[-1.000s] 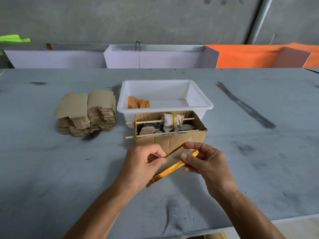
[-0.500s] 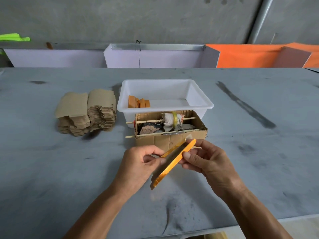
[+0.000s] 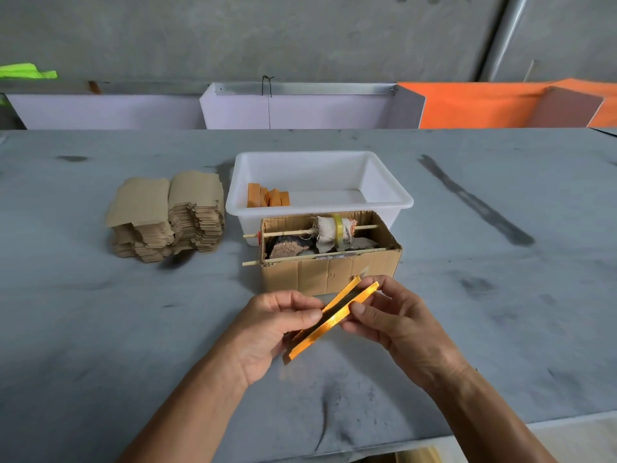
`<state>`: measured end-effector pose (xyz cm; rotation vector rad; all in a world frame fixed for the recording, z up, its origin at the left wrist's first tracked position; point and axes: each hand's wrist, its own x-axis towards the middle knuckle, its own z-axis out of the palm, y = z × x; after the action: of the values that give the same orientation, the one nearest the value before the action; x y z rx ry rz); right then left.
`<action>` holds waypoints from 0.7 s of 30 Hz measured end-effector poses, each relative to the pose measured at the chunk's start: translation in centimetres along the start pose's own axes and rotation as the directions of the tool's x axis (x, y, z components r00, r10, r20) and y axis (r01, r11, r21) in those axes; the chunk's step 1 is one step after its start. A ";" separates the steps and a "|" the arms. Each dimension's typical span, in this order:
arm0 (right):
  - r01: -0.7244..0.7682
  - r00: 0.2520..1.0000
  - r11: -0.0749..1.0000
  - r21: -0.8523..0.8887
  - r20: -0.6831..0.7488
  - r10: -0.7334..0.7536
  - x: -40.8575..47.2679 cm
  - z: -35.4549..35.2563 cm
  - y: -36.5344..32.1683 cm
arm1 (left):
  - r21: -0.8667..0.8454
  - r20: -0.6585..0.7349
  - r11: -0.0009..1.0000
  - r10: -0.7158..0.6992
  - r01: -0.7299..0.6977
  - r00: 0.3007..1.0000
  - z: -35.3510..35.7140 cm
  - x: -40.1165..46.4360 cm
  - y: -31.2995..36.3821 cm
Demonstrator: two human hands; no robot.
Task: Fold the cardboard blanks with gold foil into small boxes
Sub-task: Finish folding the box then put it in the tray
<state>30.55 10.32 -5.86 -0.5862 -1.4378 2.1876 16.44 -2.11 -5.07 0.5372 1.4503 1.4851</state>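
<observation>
While both hands work above the grey tabletop, a gold-foil blank is held in the air between them, just in front of the open cardboard box. Left hand: fingers curled, thumb and fingertips pinching the blank near its middle from the left side. Right hand: thumb pressed on the nearer gold edge, other fingers curled behind the far end, also pinching the blank. The blank runs diagonally, low end toward the person, high end toward the box. Two long gold strips stand up side by side with a dark gap between them; it looks partly folded into a channel, though the exact shape is hard to make out at this angle.

The cardboard box holds a roll of tape and cloth scraps on thin wooden sticks that pass through its walls. Touching it behind stands a white plastic tub with a few orange folded boxes in its left part. Left of the tub, well apart from the hands, lies a stack of brown blanks, brown side up.
</observation>
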 end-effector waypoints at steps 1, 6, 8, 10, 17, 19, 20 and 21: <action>-0.007 1.000 1.000 0.000 -0.007 0.007 0.0 0.0 0.1 | 0.017 -0.005 1.000 -0.011 0.011 1.000 0.0 0.1 0.0; -0.021 0.999 1.000 -0.015 -0.039 0.021 0.1 -0.2 0.3 | 0.156 -0.038 0.987 0.043 -0.036 0.998 -0.2 0.1 -0.2; -0.021 0.999 0.999 -0.040 -0.047 0.020 0.1 -0.3 0.3 | 0.193 -0.036 0.979 0.072 -0.064 0.997 -0.3 0.1 -0.1; -0.021 0.998 0.997 -0.074 -0.058 0.017 0.1 -0.4 0.3 | 0.228 -0.033 0.970 0.093 -0.083 0.995 -0.4 0.1 -0.1; -0.011 0.995 0.998 -0.069 -0.104 0.003 -0.1 -0.6 0.6 | 0.330 -0.011 0.929 0.182 -0.168 0.983 -0.1 0.0 0.1; 0.013 0.991 0.998 -0.064 -0.129 -0.021 -0.2 -0.7 0.7 | 0.364 0.003 0.910 0.212 -0.199 0.977 0.0 0.0 0.1; 0.019 0.990 0.998 -0.057 -0.139 -0.027 -0.2 -0.7 0.7 | 0.379 0.011 0.901 0.226 -0.213 0.974 0.0 0.0 0.1; 0.021 0.989 0.999 -0.046 -0.145 -0.027 -0.2 -0.7 0.8 | 0.391 0.018 0.892 0.238 -0.226 0.971 0.1 -0.1 0.2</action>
<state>30.98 10.43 -6.81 -0.7243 -1.4124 2.0535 16.48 -2.08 -4.87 0.9651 1.7703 1.3887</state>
